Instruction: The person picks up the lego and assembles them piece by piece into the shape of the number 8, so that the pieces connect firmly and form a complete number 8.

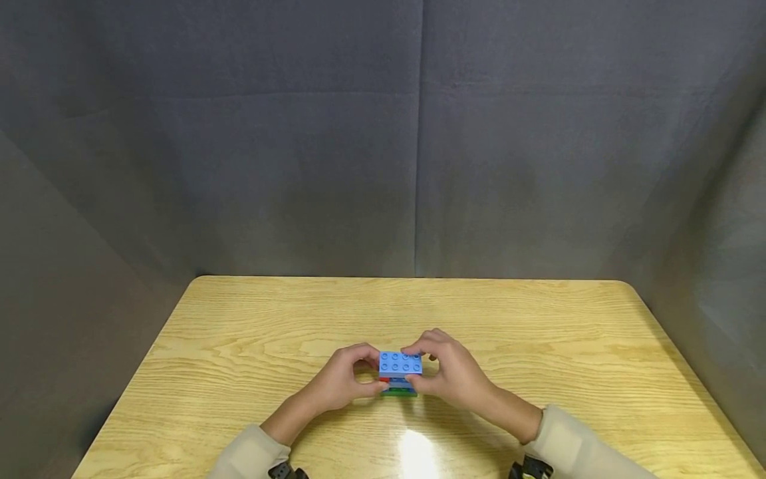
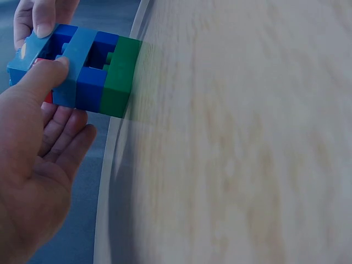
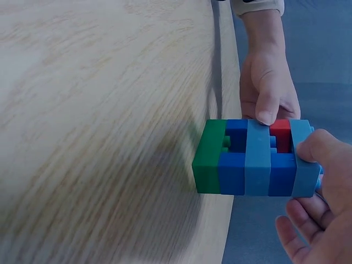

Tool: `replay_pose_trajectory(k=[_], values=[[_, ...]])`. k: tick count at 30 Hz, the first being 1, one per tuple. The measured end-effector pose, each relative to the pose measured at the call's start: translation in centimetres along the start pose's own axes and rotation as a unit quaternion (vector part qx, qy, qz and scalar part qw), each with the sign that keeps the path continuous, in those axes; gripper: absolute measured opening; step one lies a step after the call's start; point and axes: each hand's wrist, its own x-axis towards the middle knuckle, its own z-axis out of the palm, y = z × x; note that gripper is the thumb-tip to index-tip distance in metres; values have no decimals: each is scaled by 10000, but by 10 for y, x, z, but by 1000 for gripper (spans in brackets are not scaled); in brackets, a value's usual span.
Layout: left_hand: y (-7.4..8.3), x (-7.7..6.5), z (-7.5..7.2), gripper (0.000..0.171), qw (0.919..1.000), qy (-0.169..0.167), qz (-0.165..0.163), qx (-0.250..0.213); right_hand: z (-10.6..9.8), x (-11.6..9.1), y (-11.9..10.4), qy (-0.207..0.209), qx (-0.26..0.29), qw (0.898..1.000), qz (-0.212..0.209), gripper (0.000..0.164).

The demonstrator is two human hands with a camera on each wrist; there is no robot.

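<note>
A stack of toy building bricks stands on the table between the two hands. At its base is a green brick (image 3: pixel 208 159). Above it come dark blue bricks (image 3: pixel 231 175) with a gap between them, then a light blue brick (image 3: pixel 257 165). A red brick (image 3: pixel 280 132) and another dark blue brick (image 3: pixel 282 175) carry the top light blue brick (image 1: pixel 399 364), its studs facing up. My left hand (image 1: pixel 344 379) holds the stack's left end, thumb at the red brick and middle light blue brick. My right hand (image 1: pixel 451 372) pinches the top brick's right end.
The wooden table (image 1: pixel 269 313) has rounded far corners and a bright glare spot near the front. Dark grey cloth (image 1: pixel 299 166) hangs behind it and along both sides.
</note>
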Motion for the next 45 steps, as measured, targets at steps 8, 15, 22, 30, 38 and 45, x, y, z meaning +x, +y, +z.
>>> replay_pose_trajectory(k=[8, 15, 22, 30, 38, 45], values=[[1, 0, 1, 27, 9999, -72, -31, -133, 2, -4, 1, 71, 187, 9997, 119, 34], [2, 1, -1, 27, 9999, -71, -100, -109, 2, -2, 2, 50, 216, 9997, 63, 34], [2, 0, -1, 28, 9999, -80, -99, -61, 4, -3, 3, 22, 166, 9998, 94, 36], [3, -2, -4, 57, 9997, -178, -133, 40, 1, -6, 2, 38, 155, 9999, 52, 46], [6, -9, -31, 71, 9999, -111, -12, 17, -26, -3, 5, 352, 69, 9994, -34, 41], [18, -8, -72, 51, 9965, 372, -11, 746, -66, 6, 19, 582, -432, 9973, 149, 37]])
